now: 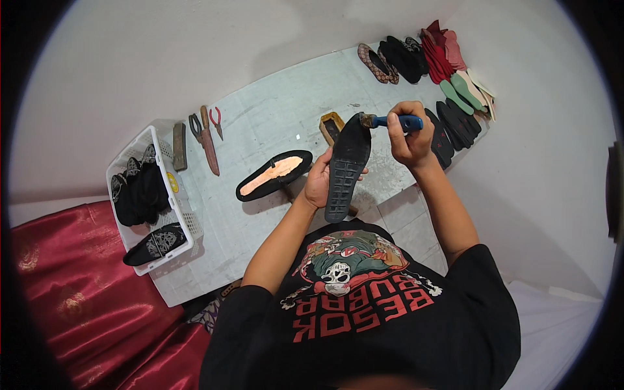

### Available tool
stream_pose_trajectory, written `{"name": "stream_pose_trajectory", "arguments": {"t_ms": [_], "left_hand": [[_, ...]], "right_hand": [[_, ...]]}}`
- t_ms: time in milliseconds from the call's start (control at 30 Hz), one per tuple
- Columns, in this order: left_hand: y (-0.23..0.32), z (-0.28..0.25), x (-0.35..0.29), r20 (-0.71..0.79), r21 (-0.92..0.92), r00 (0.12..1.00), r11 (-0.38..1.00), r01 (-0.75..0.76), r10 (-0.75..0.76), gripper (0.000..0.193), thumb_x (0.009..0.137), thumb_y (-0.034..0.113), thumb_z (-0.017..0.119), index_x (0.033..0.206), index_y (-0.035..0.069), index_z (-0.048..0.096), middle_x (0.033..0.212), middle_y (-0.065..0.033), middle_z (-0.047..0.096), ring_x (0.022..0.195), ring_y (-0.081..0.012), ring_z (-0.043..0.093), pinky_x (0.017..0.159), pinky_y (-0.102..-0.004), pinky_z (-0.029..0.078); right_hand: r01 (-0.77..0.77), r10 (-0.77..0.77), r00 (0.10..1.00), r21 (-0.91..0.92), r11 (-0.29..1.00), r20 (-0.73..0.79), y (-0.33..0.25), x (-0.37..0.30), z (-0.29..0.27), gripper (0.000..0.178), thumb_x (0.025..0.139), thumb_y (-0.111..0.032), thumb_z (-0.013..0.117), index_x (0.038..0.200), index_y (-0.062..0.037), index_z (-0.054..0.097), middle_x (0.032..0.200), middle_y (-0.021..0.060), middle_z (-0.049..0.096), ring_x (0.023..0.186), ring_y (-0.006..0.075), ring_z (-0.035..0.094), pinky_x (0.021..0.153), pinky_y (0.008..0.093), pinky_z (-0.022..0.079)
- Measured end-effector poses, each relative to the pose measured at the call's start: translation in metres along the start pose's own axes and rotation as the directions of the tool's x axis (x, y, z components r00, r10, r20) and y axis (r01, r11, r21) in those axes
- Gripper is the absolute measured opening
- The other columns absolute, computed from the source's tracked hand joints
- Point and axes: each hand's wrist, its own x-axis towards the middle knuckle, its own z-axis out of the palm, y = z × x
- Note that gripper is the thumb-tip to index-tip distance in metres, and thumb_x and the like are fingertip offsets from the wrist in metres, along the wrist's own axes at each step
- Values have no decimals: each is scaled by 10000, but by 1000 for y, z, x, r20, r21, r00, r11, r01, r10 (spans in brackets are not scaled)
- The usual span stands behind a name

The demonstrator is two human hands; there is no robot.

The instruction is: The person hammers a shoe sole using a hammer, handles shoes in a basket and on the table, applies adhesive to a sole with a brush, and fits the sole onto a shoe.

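Observation:
My left hand grips a black shoe sole by its edge, holding it up with a grid of square hollows showing toward the heel end. In my right hand is a brush with a blue handle; its bristles touch the toe end of the sole. Behind the sole, a small yellowish tray with dark contents sits on the table, partly hidden. To the left of my left hand lies a black shoe upper with a pale, orange-tinted inside.
A white basket of black shoes stands left. Near it are a dark block, scissors, a sheathed knife and red-handled pliers. At the far right are patterned shoes, red pieces, green insoles and black soles.

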Motion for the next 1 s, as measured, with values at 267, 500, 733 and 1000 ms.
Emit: {"name": "stream_pose_trajectory", "arguments": {"t_ms": [267, 500, 733, 1000], "left_hand": [[2, -4, -4, -20, 31, 999, 999, 30, -29, 641, 1103, 460, 277, 1461, -19, 510, 1254, -247, 689, 1096, -316, 715, 935, -389, 595], [3, -5, 1, 13, 47, 999, 998, 32, -33, 603, 1098, 425, 308, 1467, -8, 508, 1278, -180, 695, 1126, -325, 702, 972, -415, 570], [8, -6, 8, 99, -75, 994, 996, 54, -46, 611, 1080, 415, 301, 1448, -15, 533, 1274, -201, 695, 1126, -337, 699, 973, -423, 565], [5, 2, 9, 65, 1, 995, 997, 78, -78, 629, 1081, 437, 295, 1410, -27, 565, 1226, -268, 696, 1069, -311, 722, 966, -396, 584]], "right_hand": [[38, -38, 998, 7, 999, 52, -5, -16, -9, 80, 915, -25, 641, 920, 27, 580, 677, 109, 601, 496, 227, 600, 493, 340, 460], [124, -114, 986, -85, 989, 118, -6, 3, -3, 89, 889, -36, 671, 913, 4, 596, 736, 140, 629, 556, 290, 631, 528, 379, 490], [188, -195, 974, 69, 980, 117, -15, -19, -2, 107, 835, -3, 691, 888, 8, 598, 714, 128, 616, 545, 300, 612, 513, 392, 479], [203, -197, 973, -37, 979, 121, -8, -6, -3, 106, 850, -7, 682, 896, 2, 587, 731, 128, 612, 553, 303, 604, 529, 395, 490]]}}
